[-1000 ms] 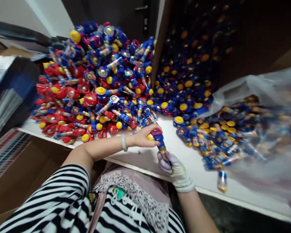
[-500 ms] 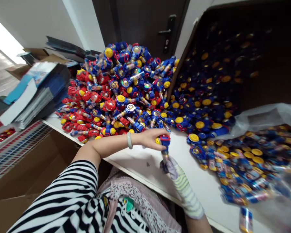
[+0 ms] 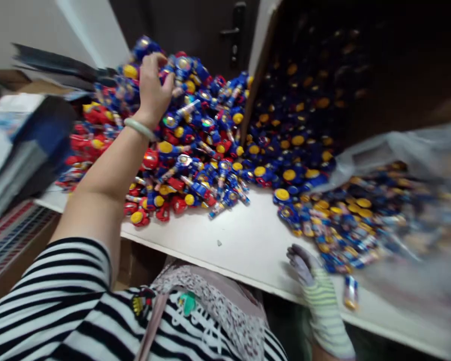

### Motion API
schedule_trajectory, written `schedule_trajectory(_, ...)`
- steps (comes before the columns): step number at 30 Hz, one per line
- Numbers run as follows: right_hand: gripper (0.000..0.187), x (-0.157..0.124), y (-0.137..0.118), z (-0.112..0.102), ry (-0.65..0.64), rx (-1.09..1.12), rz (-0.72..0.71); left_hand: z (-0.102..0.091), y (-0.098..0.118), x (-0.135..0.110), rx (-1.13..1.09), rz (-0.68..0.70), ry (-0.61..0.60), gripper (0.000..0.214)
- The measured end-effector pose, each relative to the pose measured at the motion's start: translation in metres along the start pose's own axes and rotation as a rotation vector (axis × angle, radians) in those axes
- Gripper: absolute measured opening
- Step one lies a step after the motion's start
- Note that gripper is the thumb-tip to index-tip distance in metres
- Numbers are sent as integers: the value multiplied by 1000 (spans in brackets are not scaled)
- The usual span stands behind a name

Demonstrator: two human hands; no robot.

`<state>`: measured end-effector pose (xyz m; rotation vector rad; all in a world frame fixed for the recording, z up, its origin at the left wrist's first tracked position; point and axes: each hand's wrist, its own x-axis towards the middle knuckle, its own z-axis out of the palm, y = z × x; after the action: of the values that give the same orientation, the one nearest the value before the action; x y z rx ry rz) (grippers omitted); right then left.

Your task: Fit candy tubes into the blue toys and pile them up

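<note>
My left hand point(image 3: 154, 87), with a pale bangle at the wrist, is stretched far up onto the top of a big heap of blue and red toys with yellow caps point(image 3: 195, 145). Its fingers curl down among the toys, and what they hold is hidden. My right hand point(image 3: 304, 263) wears a grey glove with a striped cuff. It hovers low at the near edge of the white table point(image 3: 240, 235), fingers loosely apart with nothing in them. It is beside a spill of small blue and yellow pieces point(image 3: 342, 220).
A dark cardboard box point(image 3: 323, 100) on its side spills blue toys onto the table. A clear plastic bag point(image 3: 417, 200) of pieces lies at the right. Stacked printed cards point(image 3: 18, 145) stand at the left, and a door point(image 3: 195, 25) is behind the heap.
Both hands held one blue toy over the table. Now my left hand has swung up to the top of the heap, and my right hand has dropped, holding nothing, to the table edge.
</note>
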<state>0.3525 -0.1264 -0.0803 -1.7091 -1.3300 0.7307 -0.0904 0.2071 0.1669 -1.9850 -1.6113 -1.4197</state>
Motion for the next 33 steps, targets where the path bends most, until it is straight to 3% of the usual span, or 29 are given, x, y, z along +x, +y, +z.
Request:
schedule_trajectory(1,48,-3,3,-13,61,-114,-2,16,23,-31,-79,129,-129,22)
schedule_trajectory(3,48,-10,9,-41,150,-406,55,51,72,-98,-298,361,-536,19)
schedule_trajectory(4,49,-14,13,-54,165,-565,106,70,96,-130,-379,457,-747,18)
schedule_trajectory(6,50,-19,17,-71,112,-814,249,110,140,-185,-430,563,-1000,22)
schedule_trajectory(8,49,-21,19,-74,36,-919,345,150,177,-222,-367,575,-1070,27)
schedule_trajectory(10,47,-19,20,-66,21,-904,326,184,206,-242,-253,530,-1067,37)
schedule_trajectory(13,41,-19,23,-55,102,-810,236,210,226,-255,-129,491,-1077,48)
schedule_trajectory(16,41,-28,28,-57,245,-790,285,204,216,-267,-170,593,-1123,42)
schedule_trajectory(19,50,-35,30,-63,194,-829,435,184,188,-286,-338,657,-1190,40)
schedule_trajectory(23,49,-28,26,-50,122,-828,452,159,166,-313,-394,332,-1160,57)
schedule_trajectory(27,42,-17,23,-29,90,-788,347,145,167,-316,-456,76,-1187,45)
schedule_trajectory(29,38,-15,21,-22,100,-645,259,137,166,-310,-649,-75,-1186,49)
schedule_trajectory(33,37,-11,7,-15,146,-142,67,113,155,-298,-1081,-390,-1220,58)
